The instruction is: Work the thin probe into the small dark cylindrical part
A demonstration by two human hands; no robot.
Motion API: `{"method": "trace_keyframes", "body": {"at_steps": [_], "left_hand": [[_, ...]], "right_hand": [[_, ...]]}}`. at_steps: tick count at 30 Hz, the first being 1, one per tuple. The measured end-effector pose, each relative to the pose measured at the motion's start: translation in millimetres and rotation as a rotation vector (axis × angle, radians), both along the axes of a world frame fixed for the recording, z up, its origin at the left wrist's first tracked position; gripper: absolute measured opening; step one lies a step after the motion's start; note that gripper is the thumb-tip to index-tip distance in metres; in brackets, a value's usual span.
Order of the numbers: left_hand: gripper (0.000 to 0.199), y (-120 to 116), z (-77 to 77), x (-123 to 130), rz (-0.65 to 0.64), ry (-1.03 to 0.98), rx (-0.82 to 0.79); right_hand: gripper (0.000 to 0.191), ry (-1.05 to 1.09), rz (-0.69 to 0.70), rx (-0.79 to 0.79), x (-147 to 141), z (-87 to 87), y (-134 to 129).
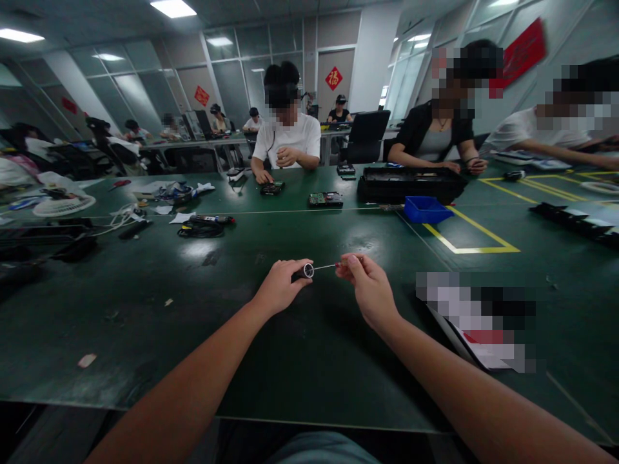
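Note:
My left hand (280,287) is closed around a short black cylinder (308,270) whose ringed, silvery open end faces me. From that end a thin metal rod (324,267) runs across to my right hand (370,290). There the fingertips pinch its reddish end, which looks like the handle of a small screwdriver; the fingers partly hide it. I cannot tell whether the rod goes inside the cylinder or only touches its rim. Both hands are held above the green tabletop (290,361).
A blue bin (426,209) and a long black case (411,183) stand ahead on the right. Circuit-board units (325,200) lie near a co-worker (287,135) opposite. Coiled black cable (203,225) lies left; a blurred-out flat item (476,328) lies right.

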State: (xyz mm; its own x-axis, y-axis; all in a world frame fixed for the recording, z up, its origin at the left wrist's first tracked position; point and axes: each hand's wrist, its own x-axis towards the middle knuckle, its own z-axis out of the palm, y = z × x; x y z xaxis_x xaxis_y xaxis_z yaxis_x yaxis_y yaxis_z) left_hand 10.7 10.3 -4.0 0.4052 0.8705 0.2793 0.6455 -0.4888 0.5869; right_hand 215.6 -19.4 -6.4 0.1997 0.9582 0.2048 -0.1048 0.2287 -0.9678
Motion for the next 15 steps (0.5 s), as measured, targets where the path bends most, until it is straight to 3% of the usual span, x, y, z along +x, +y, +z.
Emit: {"method": "trace_keyframes", "body": {"at_steps": [4, 7, 11, 15], "left_hand": [[0.040, 5, 1.9, -2, -0.018, -0.037, 0.062], [0.039, 8, 2.8, -4, -0.015, 0.016, 0.077], [0.039, 10, 0.5, -5, 0.003, 0.082, 0.019], [0.038, 9, -1.2, -5, -0.006, 0.104, 0.021]], "right_hand": [[0.022, 0.350, 0.037, -0.172, -1, -0.9, 7], [0.020, 0.451, 0.019, -0.281, 2, 0.2, 11], [0.019, 0.371, -0.068, -0.207, 4, -0.7, 12], [0.025, 0.180, -0.065, -0.087, 2, -3.6, 8]]}}
